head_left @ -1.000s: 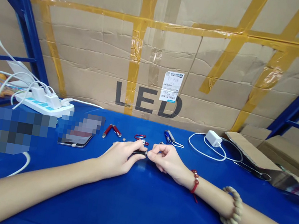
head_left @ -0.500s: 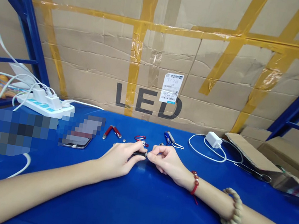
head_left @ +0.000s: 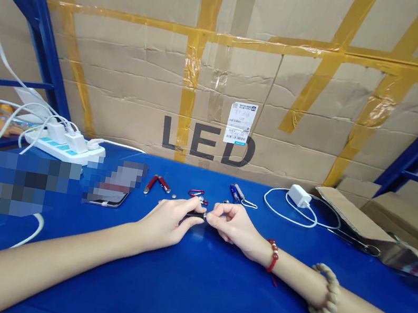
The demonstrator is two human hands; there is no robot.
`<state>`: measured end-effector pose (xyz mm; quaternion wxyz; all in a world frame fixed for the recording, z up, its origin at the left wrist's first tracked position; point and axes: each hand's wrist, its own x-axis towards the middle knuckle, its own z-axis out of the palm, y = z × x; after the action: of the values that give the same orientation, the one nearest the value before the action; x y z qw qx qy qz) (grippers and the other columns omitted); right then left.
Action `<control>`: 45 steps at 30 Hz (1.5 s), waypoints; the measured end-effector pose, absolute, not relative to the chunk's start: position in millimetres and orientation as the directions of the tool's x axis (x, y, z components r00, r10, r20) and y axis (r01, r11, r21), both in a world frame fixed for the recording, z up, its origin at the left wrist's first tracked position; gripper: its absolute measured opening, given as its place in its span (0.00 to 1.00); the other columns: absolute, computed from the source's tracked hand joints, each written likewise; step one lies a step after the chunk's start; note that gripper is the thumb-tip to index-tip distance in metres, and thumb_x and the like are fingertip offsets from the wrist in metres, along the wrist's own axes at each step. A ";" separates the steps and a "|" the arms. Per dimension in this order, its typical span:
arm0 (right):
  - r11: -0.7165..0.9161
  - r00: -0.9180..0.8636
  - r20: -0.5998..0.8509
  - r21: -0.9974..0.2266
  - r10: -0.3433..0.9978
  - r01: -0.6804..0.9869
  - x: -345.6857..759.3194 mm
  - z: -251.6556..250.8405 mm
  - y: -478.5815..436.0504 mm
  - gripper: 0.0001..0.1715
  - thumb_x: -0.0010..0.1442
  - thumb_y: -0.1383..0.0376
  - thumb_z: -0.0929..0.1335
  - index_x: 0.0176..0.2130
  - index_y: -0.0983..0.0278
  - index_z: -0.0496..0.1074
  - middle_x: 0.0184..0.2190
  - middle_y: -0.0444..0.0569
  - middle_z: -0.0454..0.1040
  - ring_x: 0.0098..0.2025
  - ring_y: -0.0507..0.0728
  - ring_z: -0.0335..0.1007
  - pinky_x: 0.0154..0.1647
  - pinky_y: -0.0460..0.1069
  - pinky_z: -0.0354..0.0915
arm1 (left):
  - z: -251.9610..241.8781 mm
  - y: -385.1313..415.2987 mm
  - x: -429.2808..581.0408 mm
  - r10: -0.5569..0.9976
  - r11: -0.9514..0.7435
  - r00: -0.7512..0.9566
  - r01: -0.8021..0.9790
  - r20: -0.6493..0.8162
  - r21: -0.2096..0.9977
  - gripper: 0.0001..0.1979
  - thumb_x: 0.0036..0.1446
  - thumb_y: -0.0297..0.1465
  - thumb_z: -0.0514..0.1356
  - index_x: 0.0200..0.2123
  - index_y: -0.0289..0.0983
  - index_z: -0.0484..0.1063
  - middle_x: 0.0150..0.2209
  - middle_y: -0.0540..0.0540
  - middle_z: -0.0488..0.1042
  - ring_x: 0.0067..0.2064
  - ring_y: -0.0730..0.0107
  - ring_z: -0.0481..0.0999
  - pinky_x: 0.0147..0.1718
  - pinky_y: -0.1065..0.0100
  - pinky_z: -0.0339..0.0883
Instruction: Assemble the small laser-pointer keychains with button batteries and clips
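Note:
My left hand (head_left: pixel 168 220) rests on the blue table (head_left: pixel 186 291) with its fingers closed round a small black cylinder, a mini flashlight body (head_left: pixel 195 213). My right hand (head_left: pixel 233 223) meets it from the right and pinches the cylinder's metal end between thumb and forefinger. Just beyond the hands lie a red mini flashlight in two pieces (head_left: pixel 157 183), a red clip (head_left: pixel 197 193), a blue mini flashlight with a key ring (head_left: pixel 238 193) and a small round cell (head_left: pixel 174 195).
A phone (head_left: pixel 106 194) lies left of the hands. A white power strip (head_left: pixel 68 148) with plugs and cables stands at the back left. A white charger (head_left: pixel 298 195) with its looped cable lies at the back right beside an open cardboard box (head_left: pixel 393 230). Taped cardboard cartons wall off the back.

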<state>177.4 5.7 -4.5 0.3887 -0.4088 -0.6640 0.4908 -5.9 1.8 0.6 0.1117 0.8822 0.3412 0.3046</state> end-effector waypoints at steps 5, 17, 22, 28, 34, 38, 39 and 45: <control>0.189 -0.371 0.120 -0.970 0.921 0.155 178.7 -6.7 7.3 0.18 0.46 0.54 0.70 0.22 0.66 0.64 0.08 0.35 0.58 0.11 0.43 0.48 0.11 0.40 0.42 | -0.2 2.1 -5.8 0.672 -0.741 0.578 0.538 0.463 0.403 0.02 0.58 0.30 0.51 0.33 0.40 0.62 0.38 0.49 0.75 0.40 0.65 0.74 0.35 0.68 0.66; 0.174 -0.365 0.107 -0.972 0.925 0.155 176.4 -4.2 5.5 0.18 0.45 0.55 0.70 0.21 0.66 0.64 0.07 0.34 0.57 0.10 0.43 0.48 0.11 0.40 0.42 | 1.3 1.8 -5.9 0.677 -0.736 0.577 0.539 0.458 0.409 0.02 0.58 0.29 0.51 0.33 0.40 0.62 0.38 0.49 0.75 0.40 0.66 0.74 0.35 0.69 0.66; 0.170 -0.362 0.103 -0.973 0.926 0.158 177.0 -3.3 5.2 0.18 0.45 0.54 0.70 0.21 0.66 0.64 0.07 0.34 0.57 0.10 0.43 0.48 0.11 0.40 0.42 | 1.2 2.1 -5.7 0.676 -0.737 0.577 0.540 0.459 0.407 0.02 0.58 0.29 0.51 0.34 0.40 0.62 0.38 0.49 0.75 0.40 0.65 0.74 0.35 0.68 0.66; 0.170 -0.361 0.101 -0.972 0.927 0.165 177.1 -5.1 5.6 0.19 0.45 0.53 0.70 0.22 0.66 0.64 0.07 0.35 0.58 0.10 0.43 0.48 0.11 0.40 0.42 | -0.4 2.3 -6.3 0.669 -0.743 0.578 0.537 0.467 0.401 0.02 0.58 0.30 0.51 0.33 0.40 0.62 0.38 0.49 0.75 0.40 0.66 0.74 0.35 0.69 0.66; 0.182 -0.363 0.111 -0.969 0.925 0.168 177.3 -5.5 5.5 0.20 0.44 0.53 0.70 0.22 0.66 0.65 0.08 0.35 0.57 0.10 0.43 0.48 0.12 0.40 0.42 | 0.0 1.6 -6.0 0.663 -0.748 0.581 0.535 0.472 0.393 0.03 0.58 0.30 0.50 0.33 0.40 0.62 0.37 0.49 0.75 0.40 0.66 0.74 0.35 0.69 0.66; 0.173 -0.358 0.101 -0.969 0.928 0.175 177.0 -4.1 5.1 0.21 0.44 0.52 0.70 0.22 0.66 0.65 0.07 0.35 0.57 0.10 0.43 0.47 0.12 0.41 0.41 | -0.4 2.3 -6.1 0.664 -0.748 0.579 0.536 0.474 0.392 0.02 0.58 0.30 0.50 0.32 0.40 0.61 0.37 0.49 0.75 0.40 0.66 0.75 0.35 0.69 0.66; 0.171 -0.360 0.100 -0.970 0.928 0.173 177.1 -4.0 5.1 0.21 0.43 0.51 0.70 0.22 0.66 0.65 0.07 0.35 0.57 0.10 0.43 0.47 0.12 0.41 0.41 | -0.5 2.4 -6.2 0.664 -0.747 0.579 0.538 0.473 0.391 0.02 0.58 0.30 0.50 0.33 0.40 0.61 0.37 0.49 0.75 0.40 0.66 0.75 0.35 0.69 0.66; 0.176 -0.361 0.106 -0.970 0.926 0.166 177.2 -5.4 5.8 0.20 0.44 0.52 0.70 0.22 0.66 0.64 0.08 0.35 0.58 0.10 0.43 0.48 0.12 0.41 0.42 | 0.3 1.9 -6.2 0.664 -0.748 0.581 0.538 0.471 0.389 0.02 0.58 0.29 0.51 0.33 0.40 0.62 0.38 0.49 0.75 0.40 0.65 0.74 0.36 0.69 0.66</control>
<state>177.2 5.8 -5.4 0.3864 -0.4124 -0.6624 0.4918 -6.2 1.9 0.3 0.1024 0.8832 0.3402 0.3061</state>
